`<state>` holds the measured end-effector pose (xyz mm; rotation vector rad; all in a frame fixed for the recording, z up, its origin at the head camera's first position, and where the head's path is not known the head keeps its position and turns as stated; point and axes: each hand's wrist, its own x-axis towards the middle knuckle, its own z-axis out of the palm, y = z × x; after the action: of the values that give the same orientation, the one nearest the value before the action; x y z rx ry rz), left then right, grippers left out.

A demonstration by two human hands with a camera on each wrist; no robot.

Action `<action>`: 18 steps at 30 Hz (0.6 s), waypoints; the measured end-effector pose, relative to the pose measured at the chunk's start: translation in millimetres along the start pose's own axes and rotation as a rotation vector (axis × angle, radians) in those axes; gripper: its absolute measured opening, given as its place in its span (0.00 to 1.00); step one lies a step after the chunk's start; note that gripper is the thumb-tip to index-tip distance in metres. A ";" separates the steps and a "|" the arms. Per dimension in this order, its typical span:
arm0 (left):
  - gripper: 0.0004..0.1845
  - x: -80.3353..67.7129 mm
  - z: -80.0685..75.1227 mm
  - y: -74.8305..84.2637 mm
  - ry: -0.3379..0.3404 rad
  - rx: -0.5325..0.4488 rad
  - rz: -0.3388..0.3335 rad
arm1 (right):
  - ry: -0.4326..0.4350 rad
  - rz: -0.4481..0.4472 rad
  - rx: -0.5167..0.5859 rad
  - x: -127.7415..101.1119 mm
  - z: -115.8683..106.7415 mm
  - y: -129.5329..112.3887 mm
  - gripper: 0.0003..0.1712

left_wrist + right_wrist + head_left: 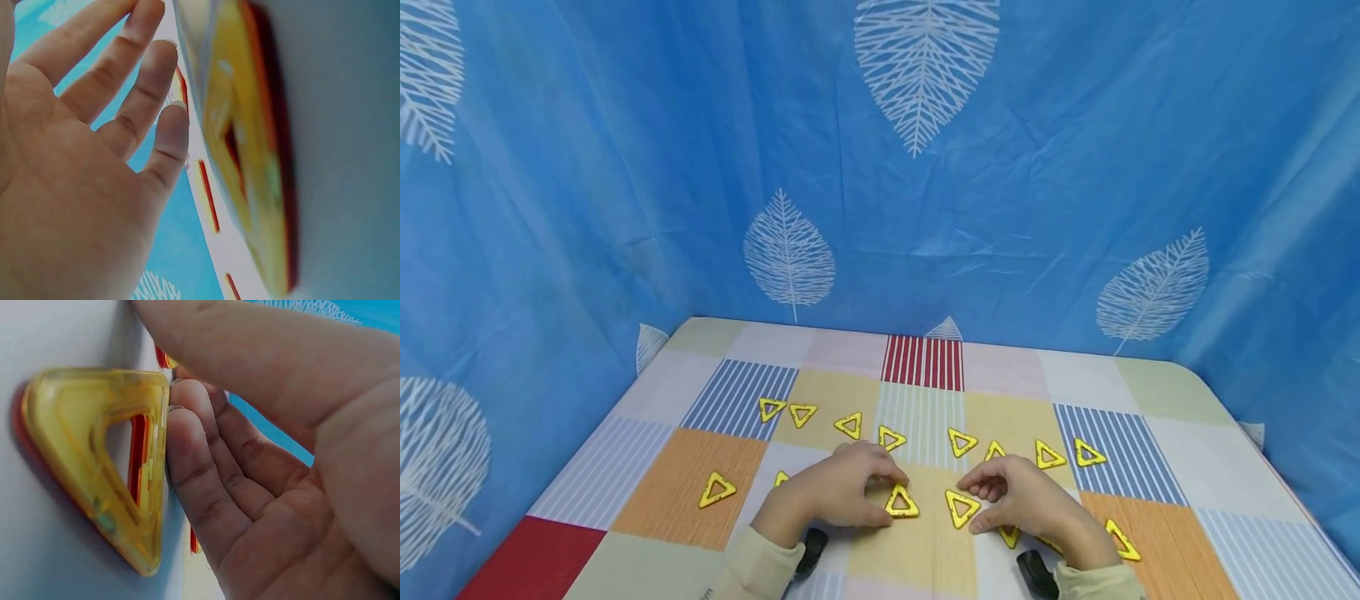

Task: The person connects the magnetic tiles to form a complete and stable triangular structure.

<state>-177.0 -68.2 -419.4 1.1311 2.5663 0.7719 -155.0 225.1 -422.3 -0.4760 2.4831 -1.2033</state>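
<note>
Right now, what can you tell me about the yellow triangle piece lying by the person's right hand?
The yellow see-through plastic triangle frame has rounded corners and a triangular hole in its middle. It looks glossy and hard, and lies flat on the checked tablecloth, on a pale yellow square. The right hand touches it: in the right wrist view, fingertips press against one edge. A similar triangle lies just to its left, apart from it, by the left hand.
</note>
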 end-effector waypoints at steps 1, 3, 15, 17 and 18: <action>0.22 1.1 1.5 2.3 -0.001 0.025 0.003 | -0.001 -0.005 -0.005 -0.4 0.1 0.1 0.24; 0.21 3.2 4.0 7.8 -0.006 0.067 -0.001 | 0.001 -0.012 -0.012 -0.6 0.0 0.4 0.24; 0.21 6.5 10.4 21.6 -0.033 0.103 -0.023 | 0.000 -0.034 -0.029 -0.2 1.0 3.6 0.25; 0.21 7.1 11.0 20.8 -0.033 0.098 -0.016 | 0.000 -0.037 -0.028 -0.1 0.7 4.3 0.25; 0.21 7.4 11.3 20.4 -0.033 0.095 -0.016 | 0.001 -0.037 -0.027 0.1 0.6 4.7 0.25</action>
<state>-164.8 -47.1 -417.6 1.1388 2.6061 0.6289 -155.5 227.4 -426.4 -0.5314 2.5042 -1.1860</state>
